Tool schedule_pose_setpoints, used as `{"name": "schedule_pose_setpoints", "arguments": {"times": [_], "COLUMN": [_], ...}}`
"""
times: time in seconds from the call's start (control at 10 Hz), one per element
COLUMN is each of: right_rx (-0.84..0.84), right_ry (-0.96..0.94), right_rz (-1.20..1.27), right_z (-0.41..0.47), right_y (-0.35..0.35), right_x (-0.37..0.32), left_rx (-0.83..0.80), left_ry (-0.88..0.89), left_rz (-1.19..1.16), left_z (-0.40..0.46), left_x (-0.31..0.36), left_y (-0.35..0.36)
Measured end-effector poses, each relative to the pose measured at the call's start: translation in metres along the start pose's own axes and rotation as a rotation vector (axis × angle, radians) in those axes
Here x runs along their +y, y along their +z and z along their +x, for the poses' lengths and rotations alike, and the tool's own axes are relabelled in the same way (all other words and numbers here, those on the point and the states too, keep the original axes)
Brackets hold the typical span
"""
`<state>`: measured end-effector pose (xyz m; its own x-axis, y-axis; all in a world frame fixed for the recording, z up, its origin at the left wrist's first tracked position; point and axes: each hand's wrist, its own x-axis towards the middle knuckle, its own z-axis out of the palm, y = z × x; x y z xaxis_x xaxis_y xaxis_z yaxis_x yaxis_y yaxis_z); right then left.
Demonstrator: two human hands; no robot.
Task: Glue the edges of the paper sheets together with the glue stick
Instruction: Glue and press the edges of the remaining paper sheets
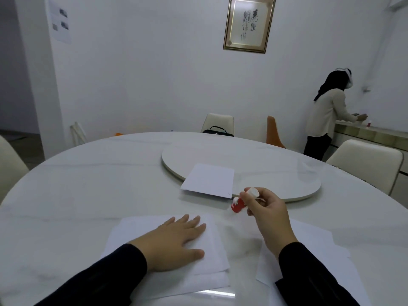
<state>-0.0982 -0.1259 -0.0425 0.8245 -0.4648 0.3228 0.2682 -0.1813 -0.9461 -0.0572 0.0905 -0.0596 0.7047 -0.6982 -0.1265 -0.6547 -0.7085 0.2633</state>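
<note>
My left hand (174, 239) lies flat, fingers spread, on a stack of white paper sheets (212, 257) near the front of the table. My right hand (269, 215) hovers above the table to the right of it. It grips a glue stick (238, 204) with a red body that points down and left, and its white end shows above my fingers. More white sheets (315, 246) lie under my right forearm. Another white sheet (209, 180) rests partly on the turntable's near edge.
A round white turntable (276, 173) sits at the middle of the big white marble table (77, 195). Chairs stand around the table, one with a black bag (217, 130). A person (329, 113) stands at a counter at the far right.
</note>
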Motion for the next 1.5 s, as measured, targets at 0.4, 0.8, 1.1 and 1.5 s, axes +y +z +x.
{"name": "schedule_pose_setpoints", "arguments": {"times": [0.4, 0.8, 1.1, 1.5], "right_rx": [-0.346, -0.461, -0.263, 0.066], "right_ry": [-0.178, -0.228, 0.002, 0.047], "right_rz": [-0.421, -0.681, -0.024, 0.212], "right_z": [-0.005, -0.042, -0.056, -0.042], "right_y": [0.037, 0.014, -0.013, -0.024], "right_x": [0.011, -0.016, -0.019, -0.012], "left_rx": [0.124, 0.098, 0.059, 0.011], "left_ry": [-0.094, -0.099, -0.06, -0.503], "left_rz": [0.089, 0.102, 0.095, 0.079], "left_z": [0.013, 0.013, 0.009, -0.012], "left_x": [0.003, 0.003, 0.003, 0.024], "left_y": [0.018, 0.016, 0.011, 0.016]}}
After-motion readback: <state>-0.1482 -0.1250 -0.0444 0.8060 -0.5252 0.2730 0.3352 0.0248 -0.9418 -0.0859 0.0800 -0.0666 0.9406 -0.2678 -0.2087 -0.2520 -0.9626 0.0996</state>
